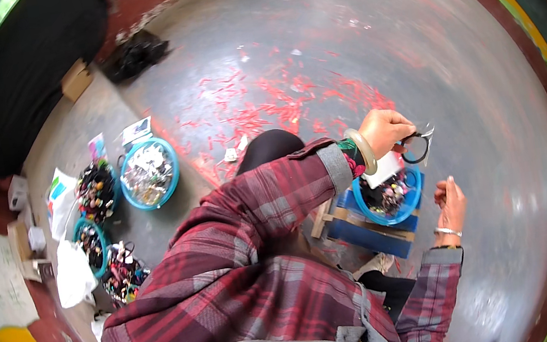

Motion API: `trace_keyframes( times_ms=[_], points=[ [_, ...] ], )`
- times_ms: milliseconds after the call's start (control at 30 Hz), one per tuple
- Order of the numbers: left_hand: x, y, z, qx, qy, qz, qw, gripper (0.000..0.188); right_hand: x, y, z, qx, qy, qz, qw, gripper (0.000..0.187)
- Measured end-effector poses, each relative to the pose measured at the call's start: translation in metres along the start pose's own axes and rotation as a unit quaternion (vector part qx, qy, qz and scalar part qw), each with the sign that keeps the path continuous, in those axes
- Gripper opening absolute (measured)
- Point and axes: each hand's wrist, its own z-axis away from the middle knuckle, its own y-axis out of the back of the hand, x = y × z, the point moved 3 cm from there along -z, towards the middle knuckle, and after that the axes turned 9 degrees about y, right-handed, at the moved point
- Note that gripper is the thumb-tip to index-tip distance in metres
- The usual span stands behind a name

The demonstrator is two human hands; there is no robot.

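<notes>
The step in hand seems to be handling a black loop (416, 161), pinched in the left hand's (385, 133) fingertips near the blue basin (413, 200); the right hand (452, 205) hangs apart, half-curled (whether it grips anything, I cannot tell). Continuing probably calls for steady fingertips. A white packet (383, 172) obstructs the basin; red scraps (271, 107) lie beyond.

A basket (413, 200) rests on a stool (370, 236) at right, scraps (270, 110) scattered on the floor (479, 93) farther off, to its left. At left, more baskets (176, 167) cluster beside a sack (74, 274); beyond lie a box (76, 80) and a bag (137, 56).
</notes>
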Motion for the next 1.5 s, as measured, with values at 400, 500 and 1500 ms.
trace_keyframes(
  times_ms=[400, 500, 1500],
  points=[
    [0.003, 0.304, 0.173, 0.387, -0.268, -0.082, 0.878, 0.022, 0.031, -0.024, -0.003, -0.117, -0.018, 0.059, 0.991, 0.036],
    [-0.030, 0.374, 0.237, 0.480, -0.255, 0.223, 0.809, 0.020, 0.039, -0.020, -0.004, -0.117, -0.032, 0.066, 0.990, 0.036],
    [-0.107, 0.482, 0.334, 0.879, 0.081, -0.087, 0.462, 0.026, 0.039, -0.017, 0.001, -0.129, -0.047, 0.064, 0.988, 0.031]
  ],
)
